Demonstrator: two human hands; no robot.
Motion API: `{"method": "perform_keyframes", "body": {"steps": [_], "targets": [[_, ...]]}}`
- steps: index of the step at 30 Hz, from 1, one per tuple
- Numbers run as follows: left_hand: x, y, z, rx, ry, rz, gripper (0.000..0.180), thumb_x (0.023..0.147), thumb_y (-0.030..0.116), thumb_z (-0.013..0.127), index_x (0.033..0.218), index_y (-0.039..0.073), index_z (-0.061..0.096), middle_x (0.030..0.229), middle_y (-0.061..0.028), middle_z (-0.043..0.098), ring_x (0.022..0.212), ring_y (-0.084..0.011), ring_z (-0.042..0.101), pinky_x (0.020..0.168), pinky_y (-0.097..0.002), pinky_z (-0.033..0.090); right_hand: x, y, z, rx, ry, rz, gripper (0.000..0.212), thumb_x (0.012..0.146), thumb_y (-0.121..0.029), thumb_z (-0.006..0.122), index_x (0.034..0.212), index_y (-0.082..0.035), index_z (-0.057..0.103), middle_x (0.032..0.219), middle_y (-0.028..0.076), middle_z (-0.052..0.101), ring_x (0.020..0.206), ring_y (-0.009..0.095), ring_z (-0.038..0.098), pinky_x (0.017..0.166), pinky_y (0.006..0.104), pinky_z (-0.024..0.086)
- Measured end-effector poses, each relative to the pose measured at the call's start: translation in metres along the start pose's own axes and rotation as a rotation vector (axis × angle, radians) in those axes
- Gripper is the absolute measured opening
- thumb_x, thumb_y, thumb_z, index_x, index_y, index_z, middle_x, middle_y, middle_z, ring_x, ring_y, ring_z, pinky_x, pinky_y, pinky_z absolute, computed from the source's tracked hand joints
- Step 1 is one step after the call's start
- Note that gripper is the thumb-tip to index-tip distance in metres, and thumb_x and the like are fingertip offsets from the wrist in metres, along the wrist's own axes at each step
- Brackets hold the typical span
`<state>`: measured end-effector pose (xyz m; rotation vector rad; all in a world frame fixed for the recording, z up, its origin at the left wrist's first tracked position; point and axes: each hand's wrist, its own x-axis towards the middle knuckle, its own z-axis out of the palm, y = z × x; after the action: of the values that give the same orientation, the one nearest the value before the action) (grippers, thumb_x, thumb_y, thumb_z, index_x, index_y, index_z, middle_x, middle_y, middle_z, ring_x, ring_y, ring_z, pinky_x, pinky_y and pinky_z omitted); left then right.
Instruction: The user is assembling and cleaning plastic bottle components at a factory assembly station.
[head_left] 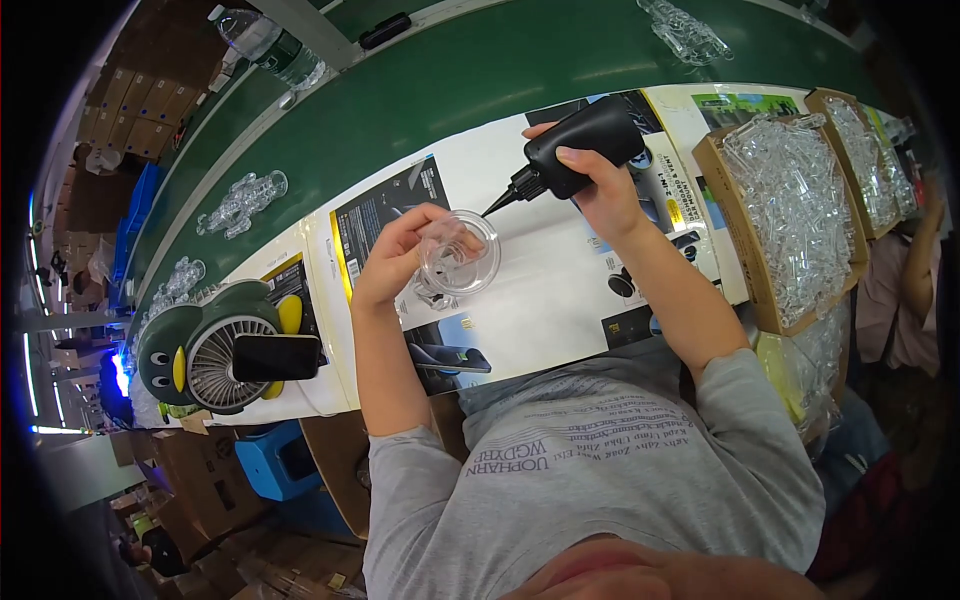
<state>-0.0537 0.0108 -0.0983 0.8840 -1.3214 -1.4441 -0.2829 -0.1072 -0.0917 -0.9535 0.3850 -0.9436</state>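
Observation:
In my left hand (pixel 397 248) I hold a clear plastic part with a round, cup-like rim (pixel 474 274) up over the printed cardboard. The fingers wrap its left side; its inner shape is hard to make out. My right hand (pixel 607 193) grips a black squeeze bottle (pixel 590 145), tilted so its thin nozzle (pixel 505 196) points down and left. The nozzle's tip is at the upper right edge of the clear rim; I cannot tell whether they touch. Beneath my left hand another clear piece (pixel 432 296) lies partly hidden on the cardboard.
A cardboard box (pixel 712 165) heaped with clear plastic pieces stands right, a second box (pixel 836 103) beyond. Clear assembled parts (pixel 243 203) lie on the green table (pixel 400 115). A green penguin-shaped fan (pixel 215 325) with a phone (pixel 277 358) stands left. A person (pixel 905 290) sits far right.

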Motion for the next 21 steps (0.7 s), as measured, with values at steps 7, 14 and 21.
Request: {"method": "perform_keyframes", "body": {"steps": [7, 14, 21], "targets": [[-0.0016, 0.0018, 0.0025, -0.067, -0.065, -0.109, 0.034, 0.085, 0.025, 0.06, 0.103, -0.002, 0.051, 0.094, -0.0165, 0.063, 0.087, -0.0208, 0.062, 0.078, -0.031, 0.048, 0.0, -0.0019, -0.0022, -0.057, -0.095, 0.014, 0.035, 0.074, -0.017, 0.056, 0.104, 0.001, 0.056, 0.103, 0.012, 0.06, 0.088, 0.013, 0.055, 0.076, 0.0245, 0.046], [-0.0017, 0.0062, 0.0063, -0.081, -0.142, -0.253, 0.029, 0.088, 0.021, 0.055, 0.101, -0.005, 0.053, 0.089, -0.0172, 0.063, 0.08, -0.0191, 0.062, 0.069, -0.0278, 0.049, -0.0014, -0.0026, 0.0007, -0.073, -0.142, 0.012, 0.032, 0.073, -0.014, 0.058, 0.102, -0.002, 0.054, 0.103, 0.014, 0.061, 0.087, 0.014, 0.057, 0.076, 0.0259, 0.048], [-0.0026, 0.0036, 0.0034, -0.097, -0.262, -0.315, 0.031, 0.088, 0.022, 0.055, 0.104, -0.005, 0.053, 0.092, -0.0124, 0.063, 0.082, -0.0168, 0.061, 0.076, -0.028, 0.048, -0.003, 0.0019, 0.003, -0.078, -0.164, 0.022, 0.033, 0.072, -0.015, 0.059, 0.102, -0.004, 0.05, 0.106, 0.015, 0.059, 0.086, 0.014, 0.057, 0.076, 0.0265, 0.048]]}}
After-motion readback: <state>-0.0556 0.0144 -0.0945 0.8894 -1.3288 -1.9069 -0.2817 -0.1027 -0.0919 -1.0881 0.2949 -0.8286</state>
